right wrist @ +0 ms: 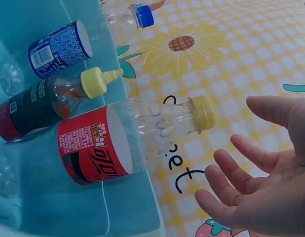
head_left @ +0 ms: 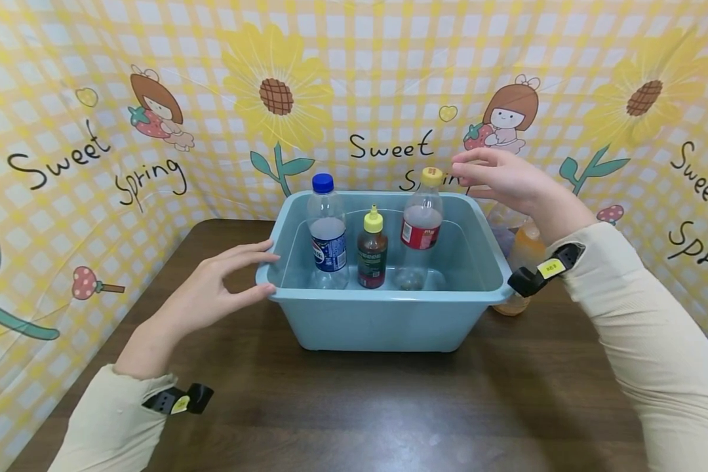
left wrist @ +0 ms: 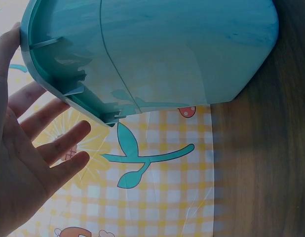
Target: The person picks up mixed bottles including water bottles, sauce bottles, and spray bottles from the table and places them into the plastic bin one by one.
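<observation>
A blue plastic tub (head_left: 383, 321) stands on the table with three bottles upright in it. On its left is a clear bottle with a blue cap and blue label (head_left: 329, 244). A dark sauce bottle with a yellow nozzle (head_left: 372, 252) is in the middle. To the right is a clear bottle with a red label and yellow cap (head_left: 423, 226). My left hand (head_left: 212, 282) touches the tub's left rim with its fingers extended. Just right of the yellow cap, my right hand (right wrist: 256, 173) hovers with loosely spread fingers, holding nothing.
Outside the tub's right side, partly hidden by my right arm, stands a bottle with orange contents (head_left: 526, 246). Another clear bottle (head_left: 503, 219) is behind it. The brown table (head_left: 354, 406) ends at a yellow checked cloth (head_left: 383, 85) hanging behind.
</observation>
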The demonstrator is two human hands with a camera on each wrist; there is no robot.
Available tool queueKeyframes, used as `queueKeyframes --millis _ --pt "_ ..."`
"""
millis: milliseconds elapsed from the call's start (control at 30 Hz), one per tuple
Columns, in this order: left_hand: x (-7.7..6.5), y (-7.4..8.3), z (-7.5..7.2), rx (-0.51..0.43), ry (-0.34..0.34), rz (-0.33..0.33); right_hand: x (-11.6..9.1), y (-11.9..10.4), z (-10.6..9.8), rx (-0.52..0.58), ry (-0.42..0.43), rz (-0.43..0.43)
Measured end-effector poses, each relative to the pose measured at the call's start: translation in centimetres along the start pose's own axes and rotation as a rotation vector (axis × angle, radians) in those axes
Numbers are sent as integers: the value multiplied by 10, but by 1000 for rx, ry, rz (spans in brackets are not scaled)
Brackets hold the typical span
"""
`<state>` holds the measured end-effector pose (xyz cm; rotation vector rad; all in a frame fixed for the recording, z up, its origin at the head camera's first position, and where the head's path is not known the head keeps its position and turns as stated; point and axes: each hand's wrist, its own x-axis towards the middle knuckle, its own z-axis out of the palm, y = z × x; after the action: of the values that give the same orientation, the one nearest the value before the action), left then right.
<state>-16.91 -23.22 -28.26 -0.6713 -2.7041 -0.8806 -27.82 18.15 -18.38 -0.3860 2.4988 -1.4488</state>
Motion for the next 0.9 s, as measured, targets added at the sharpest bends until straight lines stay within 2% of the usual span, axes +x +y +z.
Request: queueKeyframes --millis 400,567,667,900 --pt "-1 3 -1 -10 -17 0 -15 6 -12 -14 90 -58" --pt "0 2 -1 -8 -13 -4 -21 11 -21 28 154 -92" --pt "0 2 -1 -6 -12 -7 -26 15 -28 99 187 -122" --pt "0 2 -1 -8 -12 -19 -38 28 -40 393 262 -219"
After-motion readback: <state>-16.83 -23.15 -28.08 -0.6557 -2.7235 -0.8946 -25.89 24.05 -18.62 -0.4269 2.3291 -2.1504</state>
